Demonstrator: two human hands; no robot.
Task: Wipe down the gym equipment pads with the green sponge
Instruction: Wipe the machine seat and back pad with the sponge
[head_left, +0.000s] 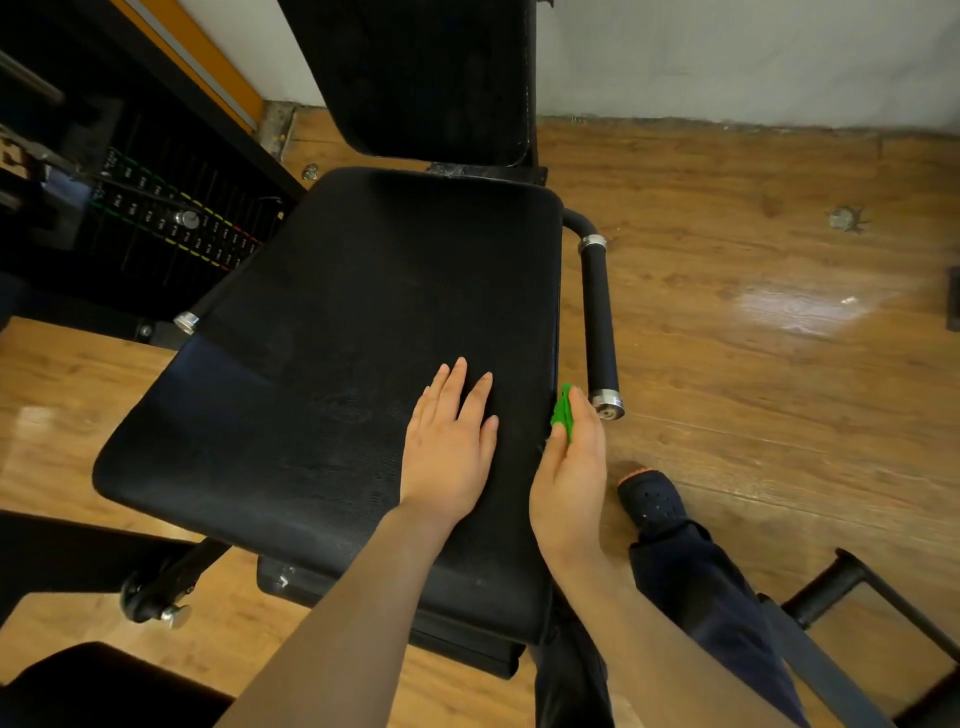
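I brace my flat, open left hand (449, 441) on the seat pad (332, 338) while my right hand (571, 467) presses the green sponge (562, 413) along its right edge.

A gym: a black padded machine seat (363, 364) with a back pad (426, 73) and side handles (600, 322), beside a weight stack (171, 223) with numbered plates, on a wood-plank floor (753, 260).
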